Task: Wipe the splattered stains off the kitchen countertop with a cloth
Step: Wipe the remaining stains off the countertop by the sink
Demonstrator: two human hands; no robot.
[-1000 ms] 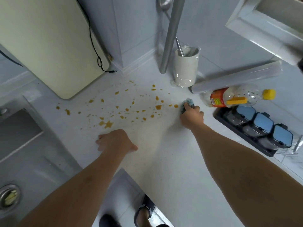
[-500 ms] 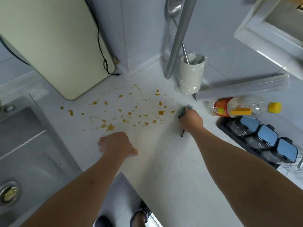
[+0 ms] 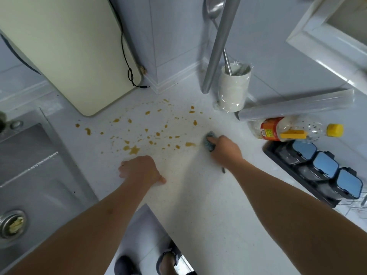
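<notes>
Several orange-brown stains (image 3: pixel 151 133) speckle the white countertop (image 3: pixel 198 205) in the corner. My right hand (image 3: pixel 224 149) grips a bunched grey-blue cloth (image 3: pixel 209 142) and presses it on the counter at the right edge of the splatter; a dark end of the cloth sticks out behind my wrist. One smeared stain (image 3: pixel 190 144) lies just left of the cloth. My left hand (image 3: pixel 139 169) rests on the counter below the stains, fingers curled under, holding nothing.
A steel sink (image 3: pixel 29 175) lies at the left. A cream board (image 3: pixel 65 50) leans at the back left with a black cable (image 3: pixel 129 72). A white utensil cup (image 3: pixel 234 90), a grey roll (image 3: pixel 296 107), a lying bottle (image 3: pixel 288 129) and a black rack of blue-lidded boxes (image 3: pixel 321 171) crowd the right.
My right hand has dragged the cloth toward me and slightly left, and the stains that lay at the right edge are gone. My left hand has stayed in place.
</notes>
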